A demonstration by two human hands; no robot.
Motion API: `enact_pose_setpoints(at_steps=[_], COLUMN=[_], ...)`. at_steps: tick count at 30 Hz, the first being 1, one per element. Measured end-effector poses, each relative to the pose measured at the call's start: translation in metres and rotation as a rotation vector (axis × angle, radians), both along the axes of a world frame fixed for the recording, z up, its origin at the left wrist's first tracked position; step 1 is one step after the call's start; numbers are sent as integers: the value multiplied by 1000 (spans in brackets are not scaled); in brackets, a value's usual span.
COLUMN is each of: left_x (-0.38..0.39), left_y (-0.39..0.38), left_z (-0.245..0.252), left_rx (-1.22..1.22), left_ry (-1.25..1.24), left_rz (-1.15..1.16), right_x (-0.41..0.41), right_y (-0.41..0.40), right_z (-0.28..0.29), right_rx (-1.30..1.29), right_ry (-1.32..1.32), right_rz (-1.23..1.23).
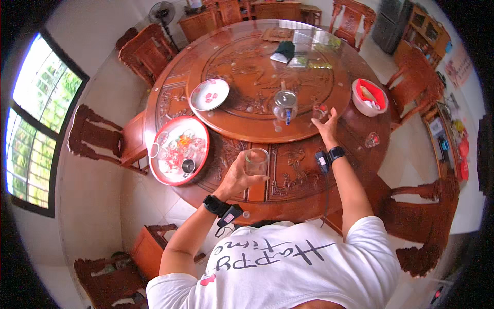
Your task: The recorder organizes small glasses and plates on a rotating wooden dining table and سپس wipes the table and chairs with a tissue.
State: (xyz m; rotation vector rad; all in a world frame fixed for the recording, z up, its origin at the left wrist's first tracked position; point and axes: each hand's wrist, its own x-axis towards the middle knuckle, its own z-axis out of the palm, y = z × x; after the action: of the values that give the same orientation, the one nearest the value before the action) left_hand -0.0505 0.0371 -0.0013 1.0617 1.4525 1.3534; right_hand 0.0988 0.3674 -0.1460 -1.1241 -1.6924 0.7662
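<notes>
A clear drinking glass (256, 164) is in my left hand (237, 175), its thumb and fingers wrapped around the side above the table's near edge. My right hand (328, 127) reaches over the rim of the turntable (247, 129) with thumb and fingers spread. Just past its fingertips stands a small glass (320, 110) with red marks; whether they touch it I cannot tell. Left of that glass is a glass teapot (285, 108) with a metal lid and a blue part at its near side. Another small glass (371, 140) sits on the outer tabletop at right.
A red-rimmed tray (206, 141) at left carries a metal cup (188, 166) and glassware. A floral plate (209, 95) overlaps the turntable's left edge. Far back lies a dark green item (285, 51). A pink-white bowl with red lining (364, 110) stands right. Carved wooden chairs (148, 52) surround the table.
</notes>
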Motion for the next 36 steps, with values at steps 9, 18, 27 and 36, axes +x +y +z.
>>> enact_pose_setpoints(at_steps=[9, 18, 27, 36], left_x=[-35, -104, -198, -240], left_y=[-33, -31, 26, 72], left_z=[27, 109, 140, 137], left_rx=[-50, 98, -102, -497], left_ry=[-80, 293, 599, 1044], left_rz=[71, 280, 326, 420], right_x=[-22, -59, -201, -285], right_y=[-20, -95, -102, -92], right_z=[21, 189, 250, 230], right_rx=[-101, 131, 349, 737], right_ry=[327, 288, -98, -639], right_rz=[196, 641, 762, 435])
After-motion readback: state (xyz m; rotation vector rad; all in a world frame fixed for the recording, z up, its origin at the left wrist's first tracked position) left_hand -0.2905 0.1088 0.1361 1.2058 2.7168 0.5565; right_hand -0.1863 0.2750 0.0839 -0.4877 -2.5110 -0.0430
